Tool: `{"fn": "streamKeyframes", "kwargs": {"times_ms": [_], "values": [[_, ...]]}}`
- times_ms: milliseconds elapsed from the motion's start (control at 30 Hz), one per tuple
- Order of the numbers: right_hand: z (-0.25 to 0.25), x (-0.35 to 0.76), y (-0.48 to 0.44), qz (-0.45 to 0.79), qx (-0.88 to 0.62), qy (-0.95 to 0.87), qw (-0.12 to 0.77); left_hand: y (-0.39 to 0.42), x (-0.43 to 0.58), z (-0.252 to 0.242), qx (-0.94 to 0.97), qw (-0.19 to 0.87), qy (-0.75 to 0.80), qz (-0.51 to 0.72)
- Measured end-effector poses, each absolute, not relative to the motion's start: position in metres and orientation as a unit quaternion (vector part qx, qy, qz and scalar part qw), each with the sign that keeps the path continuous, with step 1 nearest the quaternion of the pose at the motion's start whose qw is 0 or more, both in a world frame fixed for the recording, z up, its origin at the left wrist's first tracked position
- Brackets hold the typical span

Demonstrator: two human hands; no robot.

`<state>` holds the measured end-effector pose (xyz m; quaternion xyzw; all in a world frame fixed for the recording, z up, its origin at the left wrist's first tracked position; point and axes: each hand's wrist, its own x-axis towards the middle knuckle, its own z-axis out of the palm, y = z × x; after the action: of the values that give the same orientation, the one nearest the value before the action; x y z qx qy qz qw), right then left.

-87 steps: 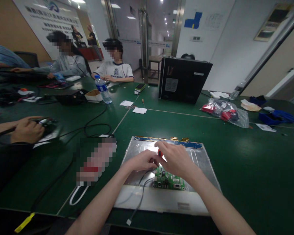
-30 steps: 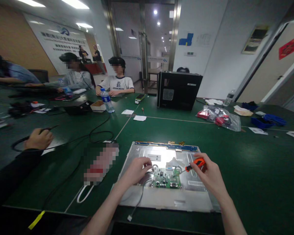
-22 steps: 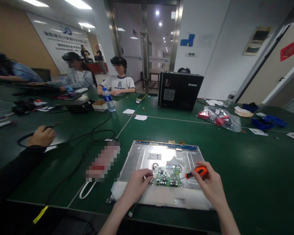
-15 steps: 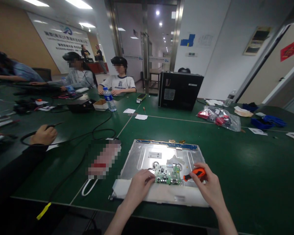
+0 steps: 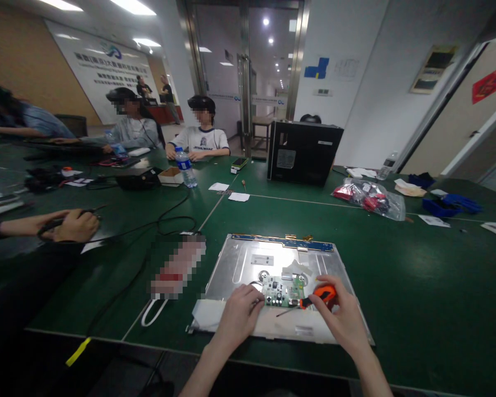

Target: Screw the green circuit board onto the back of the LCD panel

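Observation:
A silver metal display panel [image 5: 248,262] lies flat on the green table [image 5: 417,264] in front of me, with a small green circuit board [image 5: 281,291] near its front edge. My left hand [image 5: 240,317] rests with curled fingers at the board's left end, fingertips against it. My right hand [image 5: 341,320] grips an orange-handled screwdriver [image 5: 320,295], its shaft angled left and down just in front of the board. A blue strip [image 5: 285,243] runs along the panel's far edge.
A black computer case [image 5: 303,151] stands at the table's middle back. A plastic bag of red parts [image 5: 370,197] lies to the right, a water bottle [image 5: 185,168] to the left. Black cables [image 5: 165,218] loop near a neighbour's hand [image 5: 72,225]. Other people sit at the far left.
Both hands have drawn nearer to me over the panel's front edge. The screwdriver tip has swung down from the board's right side to in front of it. The neighbour's second hand appeared.

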<state>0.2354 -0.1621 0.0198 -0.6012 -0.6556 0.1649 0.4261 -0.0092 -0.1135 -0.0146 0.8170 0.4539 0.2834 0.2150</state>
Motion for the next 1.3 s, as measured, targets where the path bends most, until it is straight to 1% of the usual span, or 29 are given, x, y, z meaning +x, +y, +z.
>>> {"fn": "streamKeyframes", "kwargs": {"times_ms": [333, 567, 733, 1100, 1300], "values": [[0.031, 0.214, -0.155, 0.172, -0.56, -0.684, 0.434, -0.113, -0.008, -0.009, 0.777, 0.282, 0.481, 0.293], [0.039, 0.205, -0.148, 0.177, -0.54, -0.709, 0.419, -0.112, -0.008, -0.006, 0.77, 0.297, 0.486, 0.286], [0.041, 0.203, -0.144, 0.184, -0.532, -0.716, 0.414, -0.112, -0.009, -0.007, 0.774, 0.289, 0.485, 0.287], [0.055, 0.183, -0.126, 0.041, -0.481, -0.797, 0.363, -0.113, -0.009, -0.008, 0.783, 0.284, 0.473, 0.288], [0.059, 0.173, -0.119, 0.034, -0.452, -0.82, 0.35, -0.114, -0.009, -0.007, 0.78, 0.293, 0.47, 0.29]]}}
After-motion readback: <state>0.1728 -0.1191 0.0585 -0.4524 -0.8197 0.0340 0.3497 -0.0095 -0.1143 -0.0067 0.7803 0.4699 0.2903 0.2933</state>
